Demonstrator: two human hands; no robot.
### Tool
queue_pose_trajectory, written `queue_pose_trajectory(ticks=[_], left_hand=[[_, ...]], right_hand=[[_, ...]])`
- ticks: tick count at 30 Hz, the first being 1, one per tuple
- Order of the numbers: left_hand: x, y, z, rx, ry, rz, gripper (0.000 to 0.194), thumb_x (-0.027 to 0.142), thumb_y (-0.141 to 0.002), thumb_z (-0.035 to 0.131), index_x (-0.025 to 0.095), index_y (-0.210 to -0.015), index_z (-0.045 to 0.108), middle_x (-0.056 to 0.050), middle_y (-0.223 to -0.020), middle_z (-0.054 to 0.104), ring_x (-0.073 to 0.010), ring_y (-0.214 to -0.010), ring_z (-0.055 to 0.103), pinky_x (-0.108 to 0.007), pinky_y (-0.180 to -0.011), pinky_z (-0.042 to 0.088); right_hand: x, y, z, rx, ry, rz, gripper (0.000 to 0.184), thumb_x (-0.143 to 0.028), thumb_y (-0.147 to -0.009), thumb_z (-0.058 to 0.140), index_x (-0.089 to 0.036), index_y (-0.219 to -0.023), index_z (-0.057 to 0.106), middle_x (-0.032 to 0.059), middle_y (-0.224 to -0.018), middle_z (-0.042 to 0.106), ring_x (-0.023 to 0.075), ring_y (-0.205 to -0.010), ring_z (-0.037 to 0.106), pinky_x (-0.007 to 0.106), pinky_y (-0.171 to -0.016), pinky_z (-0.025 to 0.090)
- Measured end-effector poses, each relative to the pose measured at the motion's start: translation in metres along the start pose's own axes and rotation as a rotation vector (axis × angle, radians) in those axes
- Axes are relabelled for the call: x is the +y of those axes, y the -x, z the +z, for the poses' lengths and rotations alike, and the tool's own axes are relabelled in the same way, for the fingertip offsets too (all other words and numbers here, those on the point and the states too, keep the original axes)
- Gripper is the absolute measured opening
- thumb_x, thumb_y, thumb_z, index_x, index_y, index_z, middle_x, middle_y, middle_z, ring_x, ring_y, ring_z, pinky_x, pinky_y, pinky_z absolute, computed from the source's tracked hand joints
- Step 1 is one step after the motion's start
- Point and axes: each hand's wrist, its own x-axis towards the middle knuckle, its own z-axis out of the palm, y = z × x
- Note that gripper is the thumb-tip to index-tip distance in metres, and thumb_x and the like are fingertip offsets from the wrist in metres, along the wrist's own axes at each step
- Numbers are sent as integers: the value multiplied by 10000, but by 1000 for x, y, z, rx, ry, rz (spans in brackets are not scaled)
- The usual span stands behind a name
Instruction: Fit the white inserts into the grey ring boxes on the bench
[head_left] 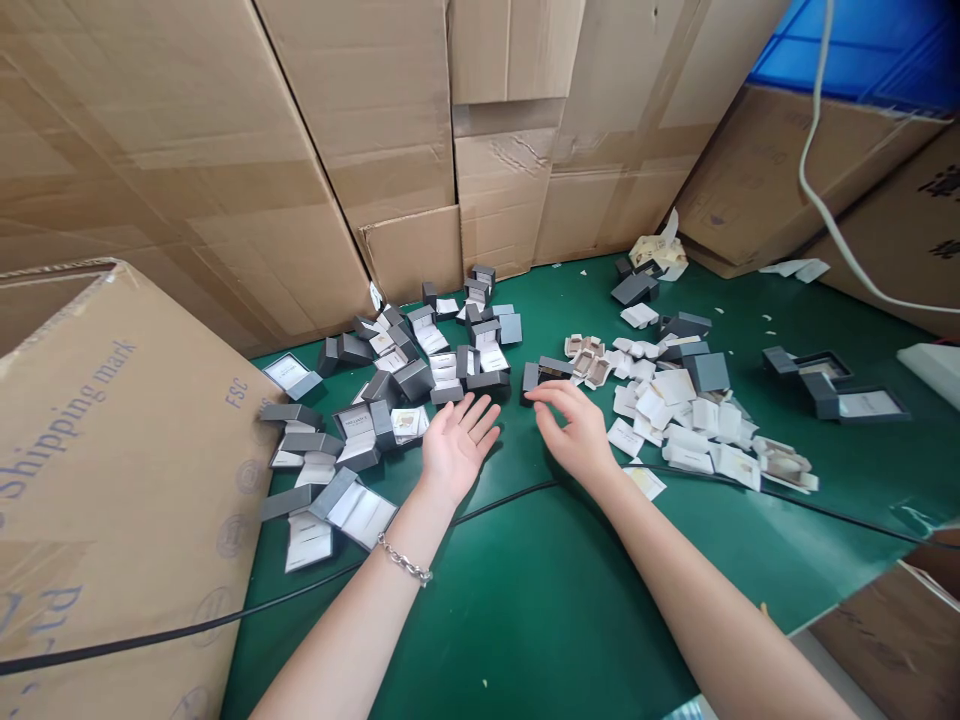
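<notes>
My left hand [459, 450] is palm up over the green table, its fingers spread and holding nothing. Just beyond its fingertips lie small grey jewelry boxes [446, 375], several with lids raised and white linings showing. My right hand [576, 432] is palm down with its thumb apart from its fingers. Its fingertips are at the near side of a small dark open box [551, 372]; whether they touch it I cannot tell. Right of that hand is a heap of white paper inserts [671, 400], with a few tan-sided ones [589, 360] beside the dark box.
Tall cardboard cartons [397, 120] wall the far side, and another carton [135, 450] stands at the left. A black cable [510, 497] crosses the green table [480, 620]. More open boxes [840, 385] lie at the right, below a hanging white cable [806, 170].
</notes>
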Motion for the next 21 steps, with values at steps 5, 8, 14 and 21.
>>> queue_pose_trajectory(ticks=[5, 8, 14, 21], left_hand=[[-2, -1, 1, 10, -23, -10, 329, 336, -857, 431, 146, -1079, 583, -114, -1258, 547, -196, -1030, 597, -269, -736, 521], [-5, -2, 4, 11, -119, -11, 297, 272, -840, 468, 126, -1060, 601, -113, -1113, 620, -145, -826, 637, -234, -656, 512], [-7, 0, 8, 18, -240, -37, 321, 241, -846, 486, 148, -1147, 545, -143, -1258, 535, -203, -967, 620, -269, -726, 521], [-10, -1, 4, -86, -329, -97, 285, 227, -853, 496, 186, -1121, 583, -104, -1321, 500, -220, -1098, 562, -268, -776, 508]], right_hand=[[15, -3, 4, -102, 160, 74, 255, -260, -804, 477, -213, -897, 710, 109, -1199, 576, 274, -1141, 493, 486, -956, 397], [15, -2, 10, -189, 144, 134, 307, -260, -800, 476, -187, -1008, 690, 126, -1186, 592, 282, -1142, 496, 496, -957, 399], [6, -4, 3, -131, -114, 267, 307, -318, -816, 463, -202, -988, 689, 75, -1104, 638, 215, -1059, 563, 392, -946, 435], [-1, -4, 6, -275, -337, 382, 349, -329, -779, 528, -239, -1094, 645, 60, -1284, 537, 218, -1190, 485, 393, -998, 392]])
